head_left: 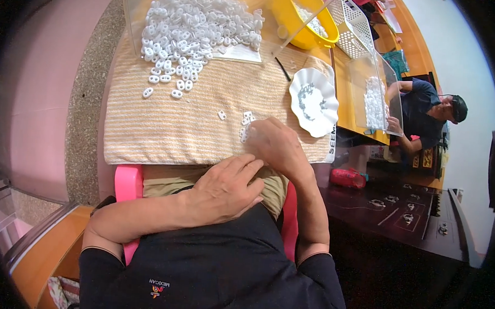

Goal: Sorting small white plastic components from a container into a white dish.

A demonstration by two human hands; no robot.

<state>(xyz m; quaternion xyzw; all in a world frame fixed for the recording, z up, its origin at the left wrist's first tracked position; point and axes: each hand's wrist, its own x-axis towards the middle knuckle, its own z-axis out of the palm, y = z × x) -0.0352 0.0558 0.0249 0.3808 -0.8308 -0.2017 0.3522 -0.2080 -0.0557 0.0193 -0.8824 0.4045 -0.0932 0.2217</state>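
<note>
White smooth little ovals with two holes [247,117] lie on soft striped towel [160,128] by right hand [278,146], fingers bent down, can't tell if it grips one. Left hand [227,184] loosely open over lap, nothing seen in it. Few ovals set apart, most seem left in big bumpy heap [203,28]. Beyond, wavy white dish [318,123] with grey bits [307,95]

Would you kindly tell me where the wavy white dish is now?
In the head view, the white dish sits right of centre, at the right edge of the striped towel, beyond the right hand and near the thin black stick.
</note>
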